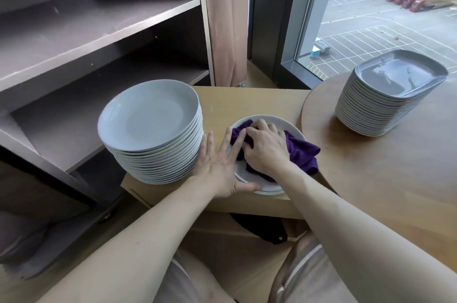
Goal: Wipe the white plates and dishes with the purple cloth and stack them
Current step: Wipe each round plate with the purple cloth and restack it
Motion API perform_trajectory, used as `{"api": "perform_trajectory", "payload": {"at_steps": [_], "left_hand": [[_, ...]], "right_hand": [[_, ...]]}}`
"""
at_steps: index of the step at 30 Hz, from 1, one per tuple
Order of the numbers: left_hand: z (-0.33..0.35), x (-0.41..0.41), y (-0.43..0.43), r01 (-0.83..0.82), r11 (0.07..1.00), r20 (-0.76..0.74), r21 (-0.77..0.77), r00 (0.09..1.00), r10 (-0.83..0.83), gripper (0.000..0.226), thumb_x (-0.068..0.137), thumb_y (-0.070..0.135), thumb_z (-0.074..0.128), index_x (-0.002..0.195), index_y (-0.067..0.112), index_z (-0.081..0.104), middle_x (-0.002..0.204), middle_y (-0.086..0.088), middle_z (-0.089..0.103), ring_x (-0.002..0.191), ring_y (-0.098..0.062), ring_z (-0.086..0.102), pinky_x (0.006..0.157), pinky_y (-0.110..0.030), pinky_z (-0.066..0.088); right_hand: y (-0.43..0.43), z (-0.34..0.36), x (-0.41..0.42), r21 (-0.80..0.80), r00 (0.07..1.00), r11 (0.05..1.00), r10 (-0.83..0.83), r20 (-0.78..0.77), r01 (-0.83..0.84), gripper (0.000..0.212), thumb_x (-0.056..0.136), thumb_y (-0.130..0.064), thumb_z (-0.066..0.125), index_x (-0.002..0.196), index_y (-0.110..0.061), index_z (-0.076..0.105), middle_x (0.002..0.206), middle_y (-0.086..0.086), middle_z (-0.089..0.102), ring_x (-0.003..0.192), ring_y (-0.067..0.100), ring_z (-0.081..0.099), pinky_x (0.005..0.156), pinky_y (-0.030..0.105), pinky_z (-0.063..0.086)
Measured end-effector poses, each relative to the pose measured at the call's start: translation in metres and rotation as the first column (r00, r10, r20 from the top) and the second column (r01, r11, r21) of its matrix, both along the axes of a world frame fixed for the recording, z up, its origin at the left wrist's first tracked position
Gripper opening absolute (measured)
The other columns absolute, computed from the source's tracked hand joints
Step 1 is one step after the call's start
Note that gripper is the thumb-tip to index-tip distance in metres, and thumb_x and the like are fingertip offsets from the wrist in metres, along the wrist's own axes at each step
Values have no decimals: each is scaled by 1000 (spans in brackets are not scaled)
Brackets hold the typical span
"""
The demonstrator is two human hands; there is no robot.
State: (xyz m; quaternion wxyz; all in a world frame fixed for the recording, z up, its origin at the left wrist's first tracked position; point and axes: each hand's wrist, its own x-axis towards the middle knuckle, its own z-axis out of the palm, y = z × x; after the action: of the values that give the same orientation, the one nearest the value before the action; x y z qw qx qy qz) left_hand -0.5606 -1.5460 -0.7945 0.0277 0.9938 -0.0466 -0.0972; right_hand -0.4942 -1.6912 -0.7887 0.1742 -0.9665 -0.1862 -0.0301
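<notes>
A white round plate (279, 122) lies on the small wooden table (252, 99), on top of what looks like one or two more plates. My right hand (265, 148) presses the purple cloth (303, 154) flat onto it. My left hand (220, 169) rests on the plate's left rim with fingers spread and thumb along the near edge. A tall stack of round white plates (150, 134) stands just left of my left hand. A stack of squarish white dishes (385, 102) sits on the round table at the right.
An open dark shelf unit (81, 37) stands at the left, close behind the round stack. The round wooden table (395, 179) adjoins the small one on the right. A window and curtain (225, 18) are behind. A dark bag (262, 227) lies on the floor below.
</notes>
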Motion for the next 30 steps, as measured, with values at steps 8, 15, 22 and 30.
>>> {"api": "perform_trajectory", "payload": {"at_steps": [8, 15, 22, 30], "left_hand": [[6, -1, -4, -20, 1000, -43, 6, 999, 20, 142, 53, 108, 31, 146, 32, -45, 165, 2, -35, 151, -48, -25, 123, -57, -17], [12, 0, -3, -28, 997, -99, 71, 994, 35, 142, 49, 110, 23, 143, 31, -49, 164, 1, -37, 148, -46, -32, 124, -56, -14], [13, 2, -2, -32, 998, -133, 46, 990, 38, 141, 53, 108, 28, 147, 32, -44, 162, 3, -39, 149, -42, -32, 123, -55, -16], [8, 1, 0, -12, 1000, -74, 22, 997, 13, 141, 52, 107, 28, 142, 32, -50, 161, -8, -41, 153, -26, -31, 120, -52, -21]], "right_hand": [[-15, 7, -19, 109, 948, 970, 238, -212, -220, 31, 91, -34, 55, 118, -41, 71, 113, -19, 47, 104, 11, 35, 88, 38, 25], [-43, 24, -29, 8, 926, 963, 263, -270, -271, 28, 93, -37, 59, 118, -43, 70, 115, -16, 45, 113, 12, 39, 103, 40, 29], [-84, 27, -19, -210, 994, 975, 52, -91, -70, 34, 94, -46, 54, 127, -42, 64, 123, -5, 50, 121, 23, 44, 94, 44, 34], [-58, 17, 5, -126, 991, 987, -108, -84, 97, 36, 95, -42, 54, 129, -32, 60, 130, 3, 49, 123, 30, 43, 97, 48, 35]]}}
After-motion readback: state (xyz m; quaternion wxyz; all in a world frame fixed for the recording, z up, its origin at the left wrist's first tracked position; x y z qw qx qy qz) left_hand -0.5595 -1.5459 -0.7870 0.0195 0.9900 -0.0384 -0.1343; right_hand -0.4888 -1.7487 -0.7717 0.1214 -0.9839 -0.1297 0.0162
